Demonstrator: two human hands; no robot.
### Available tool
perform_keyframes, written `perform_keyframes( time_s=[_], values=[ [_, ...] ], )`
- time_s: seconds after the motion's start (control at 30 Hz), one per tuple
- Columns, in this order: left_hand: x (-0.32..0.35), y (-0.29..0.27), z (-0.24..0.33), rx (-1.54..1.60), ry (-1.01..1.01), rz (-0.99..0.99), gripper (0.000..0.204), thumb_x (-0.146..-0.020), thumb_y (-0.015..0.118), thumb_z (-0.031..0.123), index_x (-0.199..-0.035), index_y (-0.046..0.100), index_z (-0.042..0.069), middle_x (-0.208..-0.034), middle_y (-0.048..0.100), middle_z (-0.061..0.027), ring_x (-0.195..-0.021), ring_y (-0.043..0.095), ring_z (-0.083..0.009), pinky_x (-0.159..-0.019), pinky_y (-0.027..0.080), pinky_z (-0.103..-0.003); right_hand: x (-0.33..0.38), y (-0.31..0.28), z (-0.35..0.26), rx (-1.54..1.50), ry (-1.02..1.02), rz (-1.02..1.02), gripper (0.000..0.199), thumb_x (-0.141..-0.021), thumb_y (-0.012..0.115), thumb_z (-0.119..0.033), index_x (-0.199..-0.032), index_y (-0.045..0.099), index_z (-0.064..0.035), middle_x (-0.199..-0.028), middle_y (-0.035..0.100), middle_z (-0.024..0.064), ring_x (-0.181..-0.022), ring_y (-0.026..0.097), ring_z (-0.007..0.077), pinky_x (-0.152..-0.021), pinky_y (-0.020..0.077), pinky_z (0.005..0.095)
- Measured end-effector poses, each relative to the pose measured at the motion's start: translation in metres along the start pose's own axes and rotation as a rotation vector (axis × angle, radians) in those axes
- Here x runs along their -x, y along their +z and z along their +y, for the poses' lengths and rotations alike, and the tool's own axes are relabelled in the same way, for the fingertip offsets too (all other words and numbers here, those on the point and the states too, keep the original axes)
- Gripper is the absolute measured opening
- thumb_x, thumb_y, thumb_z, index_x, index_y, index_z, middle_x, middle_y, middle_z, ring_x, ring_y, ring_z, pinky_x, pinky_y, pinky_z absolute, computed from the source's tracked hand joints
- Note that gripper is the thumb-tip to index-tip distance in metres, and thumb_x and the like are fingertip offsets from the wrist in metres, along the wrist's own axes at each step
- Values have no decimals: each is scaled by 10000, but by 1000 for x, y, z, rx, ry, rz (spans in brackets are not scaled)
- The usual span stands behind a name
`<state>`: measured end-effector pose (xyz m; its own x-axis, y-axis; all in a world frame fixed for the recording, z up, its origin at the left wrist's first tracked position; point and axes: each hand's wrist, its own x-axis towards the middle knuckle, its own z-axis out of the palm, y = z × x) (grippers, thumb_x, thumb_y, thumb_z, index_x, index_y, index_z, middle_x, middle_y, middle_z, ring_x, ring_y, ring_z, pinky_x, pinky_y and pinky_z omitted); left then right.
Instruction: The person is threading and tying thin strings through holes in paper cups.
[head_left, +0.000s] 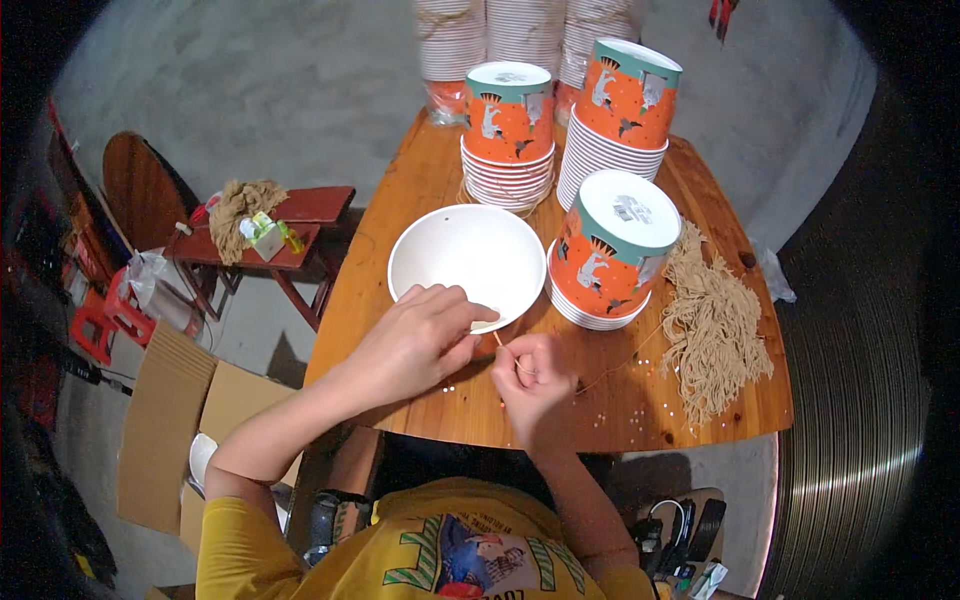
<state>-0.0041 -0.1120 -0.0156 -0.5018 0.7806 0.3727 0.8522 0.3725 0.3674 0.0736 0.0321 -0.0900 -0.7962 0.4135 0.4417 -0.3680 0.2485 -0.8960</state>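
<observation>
A white paper bucket (pixel 465 250) stands near the middle of the wooden table, its open mouth tipped toward me and a small hole at its far rim. My left hand (pixel 425 335) is closed on the near rim, fingers inside and thumb outside. Just right of it, my right hand (pixel 537 380) is closed on a thin tan string (pixel 498 340) that runs up to the rim by my left fingertips. Beside the right hand sits a short stack of upside-down orange and green buckets (pixel 600 270). A loose bundle of tan strings (pixel 715 330) lies at the right.
Two taller stacks of printed buckets, left (pixel 510 120) and right (pixel 622 100), stand toward the back, with wrapped white stacks (pixel 450 45) behind. White bits dot the table (pixel 690 425). A red bench (pixel 315 205) and an open cardboard box (pixel 165 430) are at the left.
</observation>
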Motion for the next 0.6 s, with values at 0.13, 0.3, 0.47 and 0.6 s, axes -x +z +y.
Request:
perform_keyframes(
  time_s=[0.13, 0.3, 0.47, 0.6],
  values=[
    [-1, 0, -2, 17, -22, -18, 331, -793, 619, 63, -1123, 596, 75, -813, 531, -92, -822, 547, -261, -776, 417, -375, -4, 0, -4, 95, -47, 2, 161, -786, 645, 36, -774, 518, -63, -521, 315, -58, -455, 309, 21, -416, 280, 220],
    [-4, -2, 0, 12, -39, -34, 324, -817, 618, 92, -1140, 598, 83, -802, 531, -83, -806, 550, -250, -766, 409, -362, -8, 1, -4, 171, -113, 21, 172, -782, 646, 40, -762, 506, -59, -521, 316, -57, -457, 299, 23, -421, 255, 222],
    [-7, -4, -4, 69, -56, -59, 293, -851, 597, 121, -1140, 600, 75, -824, 564, -97, -799, 568, -255, -762, 426, -369, -11, 6, -5, 120, -48, 30, 184, -795, 640, 36, -752, 491, -61, -512, 311, -55, -455, 290, 26, -421, 243, 229],
    [-14, -6, -19, 282, -121, -173, 245, -914, 537, 174, -1110, 608, 47, -928, 616, -154, -866, 609, -290, -784, 468, -390, -9, 5, -1, 131, -89, -12, 131, -829, 609, 18, -857, 496, -42, -552, 392, -40, -511, 382, 10, -455, 324, 216]
  ],
)
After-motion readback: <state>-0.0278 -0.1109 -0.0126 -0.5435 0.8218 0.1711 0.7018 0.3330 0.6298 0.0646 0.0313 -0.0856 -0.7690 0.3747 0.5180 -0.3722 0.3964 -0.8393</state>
